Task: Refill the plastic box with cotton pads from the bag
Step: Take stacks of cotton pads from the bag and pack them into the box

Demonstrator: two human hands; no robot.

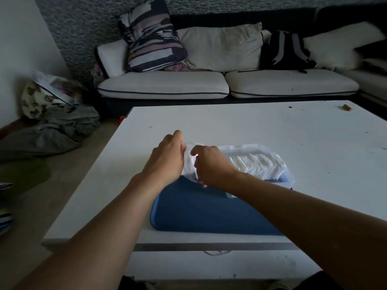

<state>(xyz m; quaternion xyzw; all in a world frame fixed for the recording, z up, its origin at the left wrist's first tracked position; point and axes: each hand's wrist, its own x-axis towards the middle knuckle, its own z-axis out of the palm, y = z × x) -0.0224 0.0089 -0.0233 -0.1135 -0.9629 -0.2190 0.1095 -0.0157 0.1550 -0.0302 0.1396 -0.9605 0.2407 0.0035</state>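
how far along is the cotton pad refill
Mostly filled, it seems: a row of cotton pads already stands in the clear plastic box beside the blue lid. In hand: the left hand and right hand both grip the bag at the box's left end. Left: emptying the bag, probably closing the box.

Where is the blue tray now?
The blue tray lies on the white table, near its front edge, under both forearms and touching the cotton pads.

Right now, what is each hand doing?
Left hand: closed on the left end of the bag.
Right hand: fingers pinching the same bag, beside the left hand.
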